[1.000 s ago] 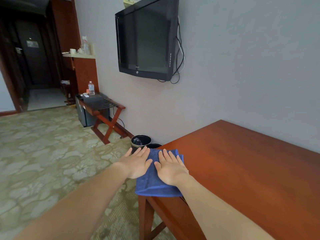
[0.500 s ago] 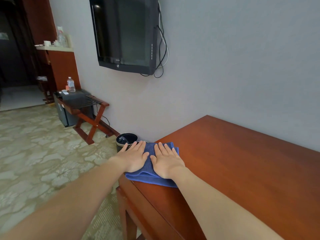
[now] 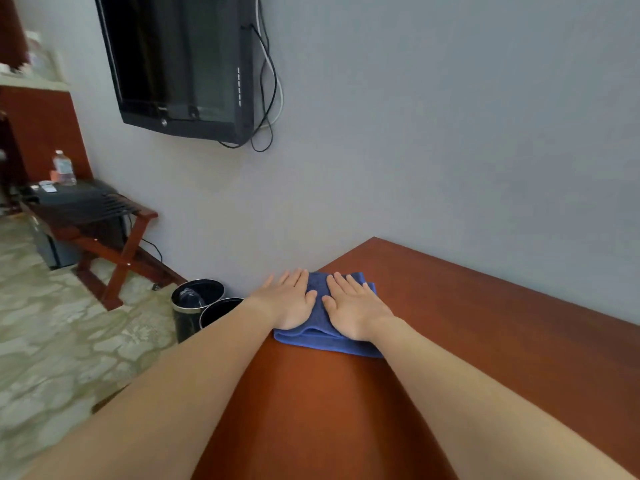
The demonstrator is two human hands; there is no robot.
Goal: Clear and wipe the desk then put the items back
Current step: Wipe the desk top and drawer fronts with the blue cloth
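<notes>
head view cuts off my elbows, and my palms hide most of the cloth (image 3: 320, 308). my left hand (image 3: 290, 299) and right hand (image 3: 353, 306) lie flat side by side on it, fingers straight, pressing, gripping nothing. it sits at the desk (image 3: 485, 341) corner by the wall (image 3: 433, 133); bins (image 3: 197, 306) below, tv (image 3: 180, 64) above.

A blue cloth (image 3: 323, 341) lies folded flat in soft layers on the far left corner of the table (image 3: 485, 341), its far edge close to the grey wall. The left hand (image 3: 289, 301) and the right hand (image 3: 353, 311) press on it side by side, palms down and fingers straight, covering most of its top. The table is reddish-brown polished wood, its long back edge running against the wall.
</notes>
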